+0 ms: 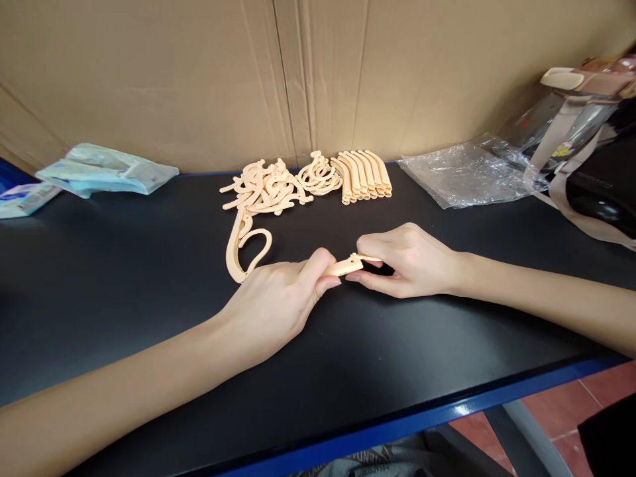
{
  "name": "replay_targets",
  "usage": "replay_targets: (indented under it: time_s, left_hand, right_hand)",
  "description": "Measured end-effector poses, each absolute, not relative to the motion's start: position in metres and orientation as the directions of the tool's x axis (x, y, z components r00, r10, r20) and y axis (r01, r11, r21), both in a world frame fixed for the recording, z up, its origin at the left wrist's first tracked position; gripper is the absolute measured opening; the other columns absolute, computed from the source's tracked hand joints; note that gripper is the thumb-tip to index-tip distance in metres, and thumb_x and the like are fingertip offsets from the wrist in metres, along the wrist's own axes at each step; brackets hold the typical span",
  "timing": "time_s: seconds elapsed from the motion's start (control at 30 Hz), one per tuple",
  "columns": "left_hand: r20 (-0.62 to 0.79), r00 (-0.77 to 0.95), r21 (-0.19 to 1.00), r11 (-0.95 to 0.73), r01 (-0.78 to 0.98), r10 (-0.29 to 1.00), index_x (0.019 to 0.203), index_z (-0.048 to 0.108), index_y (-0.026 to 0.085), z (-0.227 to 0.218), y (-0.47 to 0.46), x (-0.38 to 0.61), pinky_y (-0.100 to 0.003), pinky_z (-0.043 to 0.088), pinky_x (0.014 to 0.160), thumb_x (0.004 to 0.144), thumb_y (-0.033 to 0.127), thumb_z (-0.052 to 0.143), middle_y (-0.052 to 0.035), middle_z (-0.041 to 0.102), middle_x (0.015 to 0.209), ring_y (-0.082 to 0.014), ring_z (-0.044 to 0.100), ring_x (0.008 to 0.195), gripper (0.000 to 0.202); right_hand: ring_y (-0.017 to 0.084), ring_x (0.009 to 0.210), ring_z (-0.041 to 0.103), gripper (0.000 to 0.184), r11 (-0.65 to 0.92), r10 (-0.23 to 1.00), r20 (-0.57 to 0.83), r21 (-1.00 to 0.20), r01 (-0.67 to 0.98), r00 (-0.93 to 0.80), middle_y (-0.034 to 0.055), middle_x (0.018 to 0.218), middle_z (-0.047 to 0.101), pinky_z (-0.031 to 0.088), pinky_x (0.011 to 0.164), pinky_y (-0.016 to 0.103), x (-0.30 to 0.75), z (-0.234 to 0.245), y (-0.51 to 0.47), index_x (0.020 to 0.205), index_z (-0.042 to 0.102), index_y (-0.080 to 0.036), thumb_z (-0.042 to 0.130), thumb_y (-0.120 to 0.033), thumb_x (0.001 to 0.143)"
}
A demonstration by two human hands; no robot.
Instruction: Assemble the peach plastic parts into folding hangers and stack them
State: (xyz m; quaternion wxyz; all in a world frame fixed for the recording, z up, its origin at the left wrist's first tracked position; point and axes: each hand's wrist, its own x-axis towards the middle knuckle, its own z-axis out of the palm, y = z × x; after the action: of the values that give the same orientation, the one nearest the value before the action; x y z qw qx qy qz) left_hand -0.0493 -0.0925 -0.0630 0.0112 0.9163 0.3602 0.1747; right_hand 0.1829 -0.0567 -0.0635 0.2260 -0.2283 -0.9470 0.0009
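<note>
My left hand [283,295] is closed around a beige plastic hanger arm [346,266], whose end with a small round hole sticks out past the thumb. At that end, my right hand [407,262] pinches a thin beige plastic strip [368,258] that meets the arm beside the hole. The rest of the strip is hidden by the fingers. Just beyond my left hand lies a curved hanger arm [232,248] with a looped strip [268,244] against it.
At the back are a heap of curved beige strips [271,187], a pile of beige hooks [320,175] and stacked hanger arms [366,177]. A clear plastic bag [452,173] and a strapped bottle [571,126] are right; a blue-white packet [106,171] is left. Cardboard [173,79] stands behind the black table [397,358].
</note>
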Motion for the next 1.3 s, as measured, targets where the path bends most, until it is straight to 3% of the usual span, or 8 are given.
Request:
replay_targets:
  time_s: [0.47, 0.6, 0.73, 0.87, 0.97, 1.03, 1.17, 1.3]
  left_hand:
    - [0.314, 0.702, 0.060, -0.751, 0.657, 0.639, 0.087, 0.044, 0.020, -0.064, -0.091, -0.049, -0.023, 0.028, 0.043, 0.103, 0.033, 0.023, 0.0070, 0.048, 0.055, -0.0123, 0.048, 0.043, 0.030]
    - [0.279, 0.717, 0.087, -0.761, 0.643, 0.638, 0.089, 0.047, 0.019, -0.059, -0.092, -0.048, -0.023, 0.031, 0.045, 0.103, 0.032, 0.027, 0.0060, 0.052, 0.058, -0.0127, 0.052, 0.047, 0.028]
    - [0.263, 0.701, 0.233, -0.749, 0.621, 0.663, 0.093, 0.046, 0.019, -0.058, -0.093, -0.050, -0.022, 0.035, 0.049, 0.102, 0.032, 0.033, 0.0055, 0.058, 0.068, -0.0111, 0.055, 0.054, 0.021]
    - [0.262, 0.694, 0.314, -0.739, 0.596, 0.671, 0.093, 0.046, 0.019, -0.058, -0.095, -0.053, -0.023, 0.037, 0.055, 0.099, 0.026, 0.039, 0.0039, 0.060, 0.078, -0.0104, 0.055, 0.061, 0.012]
    - [0.282, 0.708, 0.288, -0.761, 0.582, 0.648, 0.097, 0.048, 0.018, -0.058, -0.097, -0.054, -0.025, 0.039, 0.059, 0.095, 0.018, 0.036, 0.0006, 0.062, 0.085, -0.0123, 0.055, 0.067, 0.013]
    - [0.299, 0.720, 0.259, -0.779, 0.571, 0.627, 0.098, 0.050, 0.017, -0.057, -0.098, -0.054, -0.026, 0.039, 0.060, 0.094, 0.014, 0.035, -0.0004, 0.061, 0.085, -0.0130, 0.053, 0.068, 0.016]
    - [0.395, 0.734, 0.182, -0.830, 0.527, 0.552, 0.097, 0.051, 0.016, -0.056, -0.098, -0.054, -0.027, 0.038, 0.062, 0.092, 0.011, 0.038, 0.0002, 0.058, 0.082, -0.0134, 0.047, 0.068, 0.015]
    - [0.420, 0.744, 0.078, -0.837, 0.541, 0.520, 0.095, 0.055, 0.015, -0.056, -0.098, -0.052, -0.030, 0.038, 0.065, 0.092, 0.013, 0.043, -0.0021, 0.058, 0.083, -0.0159, 0.046, 0.072, 0.013]
  right_hand:
    - [0.011, 0.047, 0.037, 0.030, 0.855, 0.231, 0.449, 0.331, 0.400, -0.863, -0.0034, 0.059, 0.046, 0.021, 0.045, 0.028, 0.184, -0.062, -0.059, 0.070, 0.047, -0.019, 0.044, -0.031, 0.098]
    - [0.011, 0.048, 0.037, 0.032, 0.858, 0.219, 0.474, 0.322, 0.400, -0.853, -0.0037, 0.059, 0.046, 0.023, 0.047, 0.027, 0.182, -0.063, -0.059, 0.069, 0.047, -0.019, 0.046, -0.033, 0.097]
    - [0.012, 0.049, 0.035, 0.041, 0.856, 0.211, 0.504, 0.318, 0.407, -0.838, -0.0038, 0.058, 0.045, 0.025, 0.049, 0.028, 0.181, -0.062, -0.057, 0.068, 0.047, -0.019, 0.045, -0.047, 0.098]
    - [0.017, 0.069, 0.049, 0.039, 0.833, 0.221, 0.532, 0.334, 0.442, -0.818, 0.0029, 0.073, 0.058, 0.035, 0.062, 0.031, 0.182, -0.060, -0.054, 0.076, 0.055, -0.017, 0.047, -0.050, 0.096]
    - [0.024, 0.092, 0.053, 0.038, 0.821, 0.248, 0.572, 0.304, 0.483, -0.782, 0.0100, 0.097, 0.063, 0.039, 0.079, 0.039, 0.184, -0.060, -0.054, 0.090, 0.059, -0.016, 0.049, -0.053, 0.094]
    - [0.027, 0.094, 0.052, 0.044, 0.800, 0.277, 0.625, 0.271, 0.536, -0.730, 0.0112, 0.101, 0.060, 0.038, 0.080, 0.042, 0.185, -0.060, -0.055, 0.097, 0.058, -0.018, 0.048, -0.060, 0.092]
    - [0.025, 0.079, 0.049, 0.056, 0.724, 0.338, 0.685, 0.250, 0.643, -0.646, 0.0095, 0.087, 0.057, 0.034, 0.068, 0.038, 0.187, -0.062, -0.055, 0.096, 0.058, -0.018, 0.049, -0.072, 0.085]
    - [0.021, 0.072, 0.049, 0.052, 0.778, 0.335, 0.639, 0.226, 0.586, -0.692, 0.0056, 0.077, 0.058, 0.034, 0.067, 0.036, 0.187, -0.062, -0.052, 0.092, 0.058, -0.015, 0.051, -0.067, 0.087]
